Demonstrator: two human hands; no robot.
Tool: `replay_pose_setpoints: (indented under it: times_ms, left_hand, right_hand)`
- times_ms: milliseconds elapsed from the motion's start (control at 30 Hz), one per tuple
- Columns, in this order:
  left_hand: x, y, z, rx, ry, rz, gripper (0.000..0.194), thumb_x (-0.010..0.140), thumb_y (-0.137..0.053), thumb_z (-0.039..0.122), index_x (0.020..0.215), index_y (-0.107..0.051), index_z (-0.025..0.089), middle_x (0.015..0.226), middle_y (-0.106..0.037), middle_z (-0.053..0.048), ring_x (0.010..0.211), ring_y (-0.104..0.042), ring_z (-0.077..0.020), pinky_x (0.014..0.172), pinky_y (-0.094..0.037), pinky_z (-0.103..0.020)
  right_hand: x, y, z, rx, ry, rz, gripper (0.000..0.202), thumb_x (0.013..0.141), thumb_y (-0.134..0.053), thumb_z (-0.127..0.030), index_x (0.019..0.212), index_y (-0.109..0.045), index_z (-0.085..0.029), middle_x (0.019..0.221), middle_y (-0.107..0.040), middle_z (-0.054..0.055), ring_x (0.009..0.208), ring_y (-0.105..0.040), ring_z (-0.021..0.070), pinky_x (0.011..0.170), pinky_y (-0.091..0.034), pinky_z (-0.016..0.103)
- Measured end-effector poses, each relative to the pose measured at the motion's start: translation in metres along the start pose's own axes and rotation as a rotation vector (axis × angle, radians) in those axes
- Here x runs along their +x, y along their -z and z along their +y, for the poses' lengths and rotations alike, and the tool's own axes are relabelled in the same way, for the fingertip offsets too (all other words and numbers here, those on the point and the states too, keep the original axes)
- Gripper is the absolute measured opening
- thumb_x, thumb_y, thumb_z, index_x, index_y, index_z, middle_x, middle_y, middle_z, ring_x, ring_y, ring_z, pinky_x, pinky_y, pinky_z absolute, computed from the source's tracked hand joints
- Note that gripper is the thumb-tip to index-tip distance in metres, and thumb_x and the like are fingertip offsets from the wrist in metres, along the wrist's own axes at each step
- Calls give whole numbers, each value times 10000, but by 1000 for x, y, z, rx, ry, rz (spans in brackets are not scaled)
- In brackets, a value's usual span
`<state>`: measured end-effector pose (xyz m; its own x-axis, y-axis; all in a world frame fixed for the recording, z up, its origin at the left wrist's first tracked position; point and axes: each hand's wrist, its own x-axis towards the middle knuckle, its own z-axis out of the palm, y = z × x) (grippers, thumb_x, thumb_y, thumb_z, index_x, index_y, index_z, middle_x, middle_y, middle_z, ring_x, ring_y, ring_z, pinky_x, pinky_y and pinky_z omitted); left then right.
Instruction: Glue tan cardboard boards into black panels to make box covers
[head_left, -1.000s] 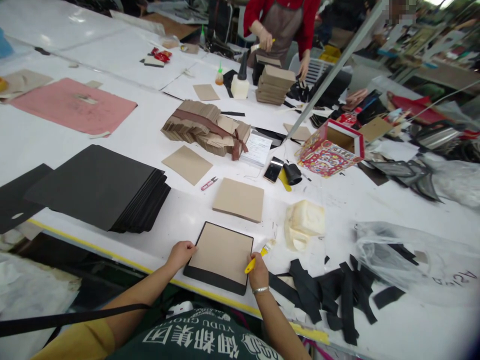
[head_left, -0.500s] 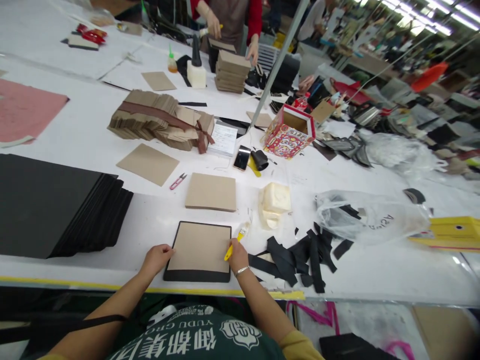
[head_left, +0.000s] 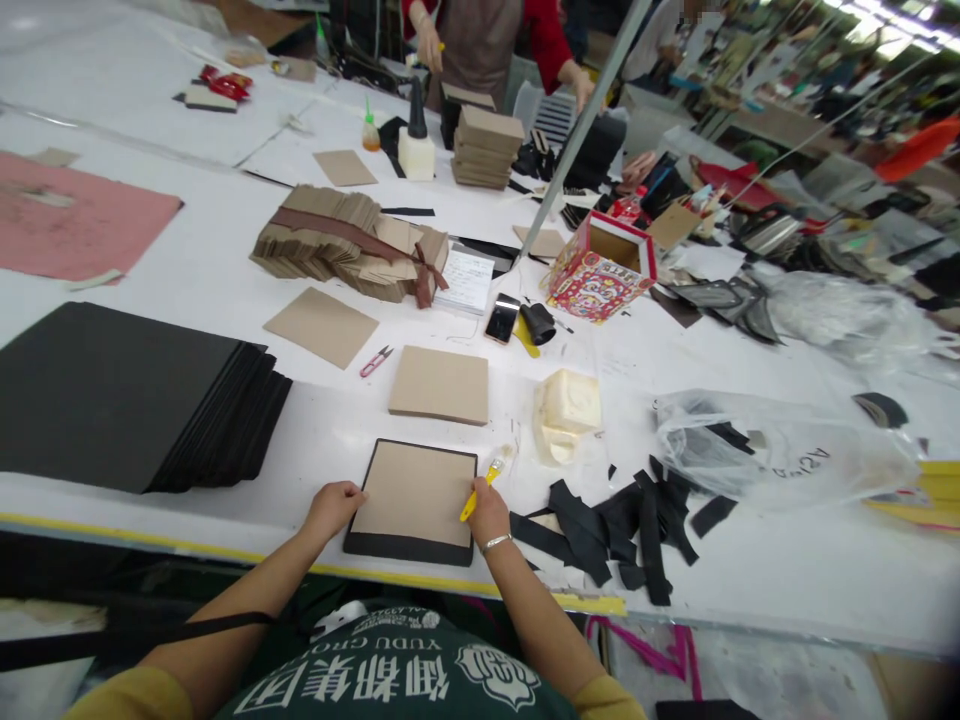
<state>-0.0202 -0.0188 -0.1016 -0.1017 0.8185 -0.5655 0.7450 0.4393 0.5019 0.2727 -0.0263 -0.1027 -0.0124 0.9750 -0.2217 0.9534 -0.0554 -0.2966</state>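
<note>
In front of me lies a tan cardboard panel (head_left: 416,495) on a slightly larger black sheet (head_left: 409,549), whose dark border shows around it, widest along the near side. My left hand (head_left: 335,508) pinches the left edge of this black sheet. At the right edge, my right hand (head_left: 489,512) is closed around a yellow-handled brush (head_left: 493,473), bristles pointing away from me, and its fingers rest by the panel's side. Beyond the panel sits a stack of tan boards (head_left: 439,385). A pale square glue container (head_left: 568,405) stands right of that stack.
Black sheets (head_left: 135,390) are piled at left. Black scraps (head_left: 592,525) and a clear plastic bag (head_left: 780,445) lie at right. Further back are pink snips (head_left: 376,361), a phone (head_left: 502,318), a red patterned box (head_left: 602,265) and a tied board bundle (head_left: 349,240). A co-worker (head_left: 480,45) stands opposite.
The camera view has shifted, so the table's contents appear further right. Both hands stay at the sides of the panel, brush still in the right. The co-worker's one hand has moved outward to the right.
</note>
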Motion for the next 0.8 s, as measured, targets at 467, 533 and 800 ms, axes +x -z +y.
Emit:
replay_pose_setpoints:
  times_ms: [467,533,800]
  left_hand:
    - [-3,8,8,45,43,35,196,701,-544,317,599,-612,165,613,-624,-6,602,-549,-124,547,-345,-209]
    - [-4,9,8,67,36,29,202,707,-540,323,609,-620,165,622,-628,-9,606,-554,-125,552,-352,-209]
    - [-4,16,16,232,-22,-5,216,719,-535,347,665,-648,171,704,-657,-35,699,-580,-154,618,-379,-225]
  right_hand:
    - [5,5,-4,-49,-13,-107,175,799,-464,-119,968,-482,-162,692,-520,10,633,-495,128,552,-283,216]
    - [5,7,-6,-33,-13,-106,160,812,-454,-138,969,-481,-158,685,-516,9,621,-489,126,548,-283,214]
    - [5,4,-4,20,-5,-51,112,825,-449,-211,921,-480,-161,664,-501,-3,589,-462,114,536,-272,207]
